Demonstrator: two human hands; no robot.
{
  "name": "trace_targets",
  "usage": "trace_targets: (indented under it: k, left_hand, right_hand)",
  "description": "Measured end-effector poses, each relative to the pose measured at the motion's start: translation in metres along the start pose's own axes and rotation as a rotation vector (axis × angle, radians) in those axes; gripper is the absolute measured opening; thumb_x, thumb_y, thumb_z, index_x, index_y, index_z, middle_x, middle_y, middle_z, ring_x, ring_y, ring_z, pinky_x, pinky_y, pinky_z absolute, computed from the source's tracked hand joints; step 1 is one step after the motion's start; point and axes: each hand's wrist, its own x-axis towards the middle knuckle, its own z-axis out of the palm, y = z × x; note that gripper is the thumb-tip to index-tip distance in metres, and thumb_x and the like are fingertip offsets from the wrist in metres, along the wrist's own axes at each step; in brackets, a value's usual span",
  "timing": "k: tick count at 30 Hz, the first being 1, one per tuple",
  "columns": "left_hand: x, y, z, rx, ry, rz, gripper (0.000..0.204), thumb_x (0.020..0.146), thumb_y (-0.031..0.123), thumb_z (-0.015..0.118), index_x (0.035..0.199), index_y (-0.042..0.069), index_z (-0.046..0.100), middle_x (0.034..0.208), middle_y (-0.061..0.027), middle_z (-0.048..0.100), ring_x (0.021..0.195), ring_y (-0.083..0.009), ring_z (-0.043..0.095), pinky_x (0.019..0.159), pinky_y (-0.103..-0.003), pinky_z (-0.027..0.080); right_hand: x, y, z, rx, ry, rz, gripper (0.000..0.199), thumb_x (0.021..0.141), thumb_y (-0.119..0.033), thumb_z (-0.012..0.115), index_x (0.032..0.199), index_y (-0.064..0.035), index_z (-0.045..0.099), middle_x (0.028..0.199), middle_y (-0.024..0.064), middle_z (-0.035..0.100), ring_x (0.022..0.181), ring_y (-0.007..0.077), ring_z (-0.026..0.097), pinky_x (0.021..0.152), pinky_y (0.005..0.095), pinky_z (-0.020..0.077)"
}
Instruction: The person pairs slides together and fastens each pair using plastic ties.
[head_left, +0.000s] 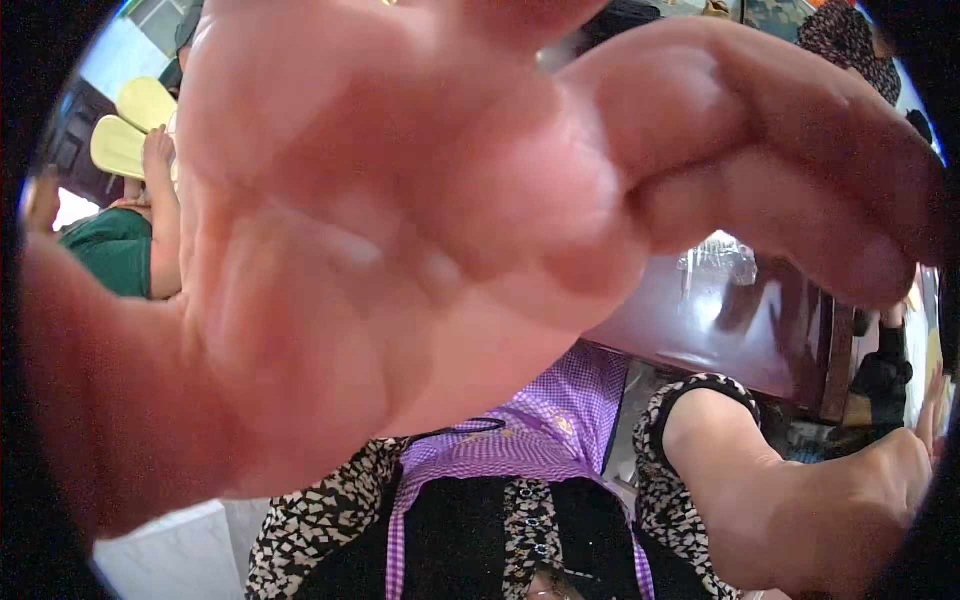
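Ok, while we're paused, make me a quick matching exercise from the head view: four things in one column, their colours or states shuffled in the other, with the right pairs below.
Column one
1. Left hand
2. Apron
3. Tabletop
4. Sleeves

Column two
A. Dark reddish brown and glossy
B. Black with pale, angular flecks
C. Very close up, palm side showing, covering much of the view
D. Purple and white checks

Right pairs
1-C
2-D
3-A
4-B
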Motion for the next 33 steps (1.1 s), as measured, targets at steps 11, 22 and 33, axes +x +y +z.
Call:
trace_targets:
  k: [11,22,33]
  left_hand:
    - [0.012,0.016,0.016,0.077,-0.040,0.035,0.093,0.088,0.055,0.054,0.149,0.010,-0.001,0.151,-0.0267,0.009,0.108,-0.0368,0.053,0.083,-0.046,0.051]
    - [0.022,0.012,0.017,-0.038,-0.138,0.133,0.092,0.088,0.054,0.054,0.149,0.010,0.001,0.151,-0.0263,0.009,0.108,-0.0366,0.053,0.083,-0.046,0.051]
    - [0.053,-0.017,0.014,-0.131,-0.100,0.133,0.091,0.088,0.054,0.054,0.149,0.010,0.003,0.151,-0.0260,0.010,0.107,-0.0364,0.053,0.083,-0.046,0.051]
  right_hand:
    - [-0.041,-0.090,0.035,0.114,0.082,-0.220,0.028,0.090,-0.018,0.052,0.064,-0.0094,0.056,0.055,0.0037,0.056,0.043,0.0140,0.050,0.061,0.0312,0.0465]
    - [0.062,0.041,-0.014,-0.113,0.355,0.060,0.034,0.092,-0.008,0.040,0.061,-0.0070,0.052,0.052,0.0078,0.053,0.042,0.0181,0.048,0.044,0.0363,0.0440]
    - [0.072,0.020,0.013,0.051,0.060,0.220,0.043,0.098,-0.013,0.030,0.061,-0.0053,0.050,0.062,0.0116,0.054,0.066,0.0255,0.056,0.062,0.0400,0.0467]
